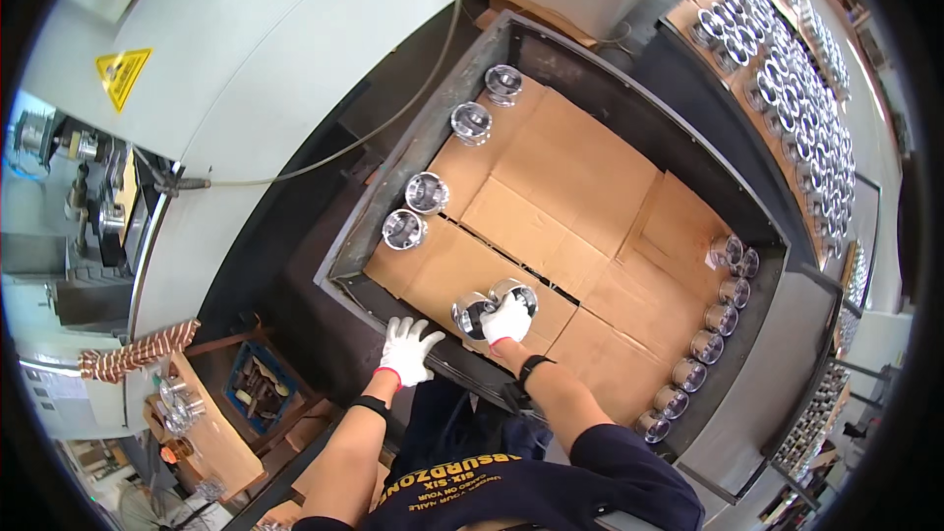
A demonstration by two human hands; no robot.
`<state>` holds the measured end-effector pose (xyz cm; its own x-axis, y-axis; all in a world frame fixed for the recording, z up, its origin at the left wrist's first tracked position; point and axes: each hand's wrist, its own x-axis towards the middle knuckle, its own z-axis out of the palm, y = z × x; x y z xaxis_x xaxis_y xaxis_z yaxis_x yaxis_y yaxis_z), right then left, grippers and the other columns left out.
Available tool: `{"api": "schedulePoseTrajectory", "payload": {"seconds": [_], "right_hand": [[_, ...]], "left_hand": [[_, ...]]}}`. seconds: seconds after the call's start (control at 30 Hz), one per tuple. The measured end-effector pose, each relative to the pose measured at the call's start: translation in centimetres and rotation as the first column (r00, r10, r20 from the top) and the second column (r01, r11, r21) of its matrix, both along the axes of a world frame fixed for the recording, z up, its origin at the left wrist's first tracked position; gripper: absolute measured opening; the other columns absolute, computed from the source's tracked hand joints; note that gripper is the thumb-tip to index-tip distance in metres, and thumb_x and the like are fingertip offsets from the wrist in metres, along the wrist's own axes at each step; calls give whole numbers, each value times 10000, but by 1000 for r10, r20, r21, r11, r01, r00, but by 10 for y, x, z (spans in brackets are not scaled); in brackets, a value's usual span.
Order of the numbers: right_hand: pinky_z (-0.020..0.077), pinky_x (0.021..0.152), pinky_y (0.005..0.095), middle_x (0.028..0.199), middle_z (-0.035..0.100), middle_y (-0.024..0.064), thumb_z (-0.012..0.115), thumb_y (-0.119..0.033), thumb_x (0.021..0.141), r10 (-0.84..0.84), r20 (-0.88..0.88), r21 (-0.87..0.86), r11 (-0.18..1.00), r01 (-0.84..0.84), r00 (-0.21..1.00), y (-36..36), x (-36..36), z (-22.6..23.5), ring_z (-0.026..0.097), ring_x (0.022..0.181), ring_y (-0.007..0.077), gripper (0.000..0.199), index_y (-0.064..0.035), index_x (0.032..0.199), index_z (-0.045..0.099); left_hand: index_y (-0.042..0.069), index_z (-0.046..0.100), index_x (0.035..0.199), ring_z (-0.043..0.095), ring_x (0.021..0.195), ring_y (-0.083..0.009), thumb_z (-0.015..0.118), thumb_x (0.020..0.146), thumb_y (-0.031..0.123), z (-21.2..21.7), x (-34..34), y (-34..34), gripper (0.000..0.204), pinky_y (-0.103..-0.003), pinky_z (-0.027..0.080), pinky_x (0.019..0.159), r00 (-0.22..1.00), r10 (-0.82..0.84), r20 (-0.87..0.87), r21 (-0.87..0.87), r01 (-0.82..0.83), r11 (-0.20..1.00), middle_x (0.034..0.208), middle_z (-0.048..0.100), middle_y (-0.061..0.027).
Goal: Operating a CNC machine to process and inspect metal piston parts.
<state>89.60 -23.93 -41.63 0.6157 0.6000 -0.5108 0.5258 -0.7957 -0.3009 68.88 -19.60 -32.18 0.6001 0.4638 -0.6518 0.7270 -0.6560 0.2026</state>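
My right hand (506,321), in a white glove, reaches over the near wall of a dark metal bin. Its fingers close on the rim of a shiny silver piston (515,290); the fingertips are partly hidden. A second piston (469,317) sits close against its left side, near the palm. My left hand (406,350), also gloved in white, holds nothing. Its fingers are spread over the bin's near edge (447,341). Both pistons rest on or just above the cardboard lining (551,216); I cannot tell which.
Along the bin's left wall stand several pistons (426,194), and another row (707,346) lines the right side. Trays packed with pistons (801,108) lie beyond at right. A grey machine (295,29) with a hanging hose (393,118) is at left, above a wooden bench (216,433).
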Motion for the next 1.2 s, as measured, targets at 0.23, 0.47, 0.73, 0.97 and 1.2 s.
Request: {"api": "schedulePoseTrajectory", "payload": {"seconds": [0.23,0.47,0.73,0.97,1.2], "right_hand": [[517,968,417,1237,638,216,730,-358,764,-239,31,-228,944,239,971,27,-47,-6,641,1122,359,568,-48,1225,610],[528,858,413,953,711,178,884,-433,608,-128,-20,96,987,130,992,7,-40,-24,684,906,330,549,-41,951,711],[605,767,350,1046,720,102,686,58,828,3,-723,78,994,77,691,-35,97,15,717,907,228,287,13,1107,640],[559,675,420,1020,691,113,758,-354,798,800,277,257,472,-843,533,-50,141,135,689,756,252,240,-143,906,720],[559,704,432,868,714,141,726,-491,804,839,460,262,183,-948,289,-22,-25,242,691,772,331,349,-153,889,725]], "left_hand": [[263,520,1408,325,1413,-381,824,619,387,-3,-13,0,855,-579,164,1197,987,91,135,-21,-89,996,1476,447,-139],[266,568,1363,368,1388,-332,803,640,334,-7,-19,-5,763,-544,209,1191,982,83,169,52,-93,994,1456,472,-96],[239,637,1285,443,1350,-318,649,713,306,-17,-20,-22,576,-507,230,1191,971,153,184,126,-178,976,1393,547,-96],[142,518,1400,482,1287,-355,760,705,281,49,-49,-66,749,-486,342,1127,612,533,584,-40,-634,772,1355,538,-162],[120,414,1509,429,1404,-298,569,984,450,100,-189,-166,639,-375,319,1167,-186,927,326,-673,-735,89,1517,453,-154]]}}
